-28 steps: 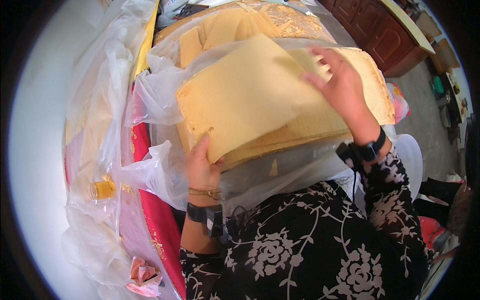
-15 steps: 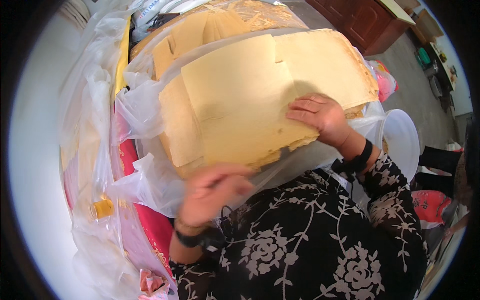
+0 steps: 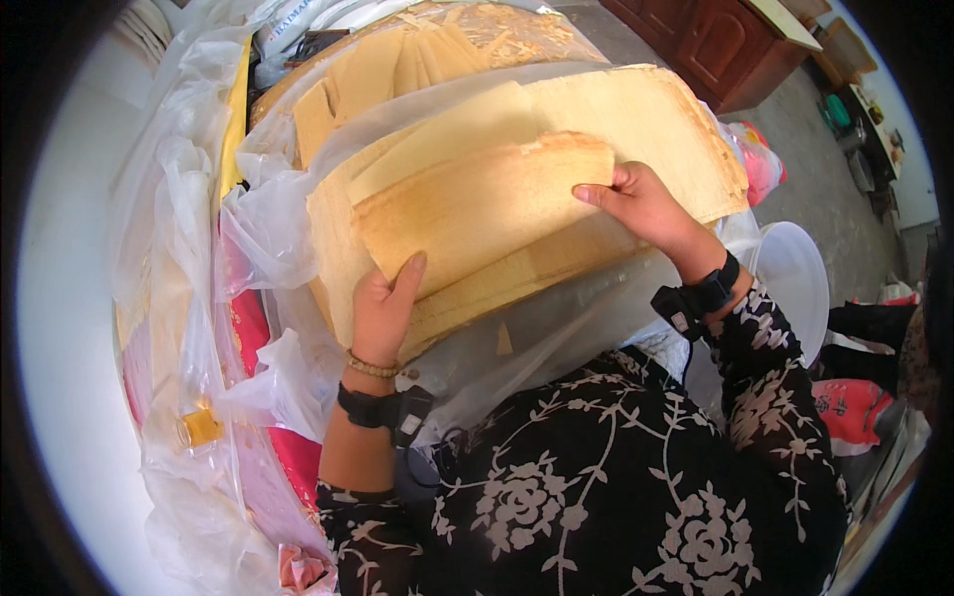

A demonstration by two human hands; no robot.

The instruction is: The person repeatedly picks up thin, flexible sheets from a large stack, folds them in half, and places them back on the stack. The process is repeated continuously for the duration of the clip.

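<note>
Though flat before, sheet (image 3: 477, 206) now bent.

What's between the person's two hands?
A yellowish sheet, gripped near its ends by the left hand and right hand; the head view shows this.

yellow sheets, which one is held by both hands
The sheet with the browned upper edge, spanning between the left hand and right hand, each gripping an end; other sheets lie beneath or beyond it.
</note>
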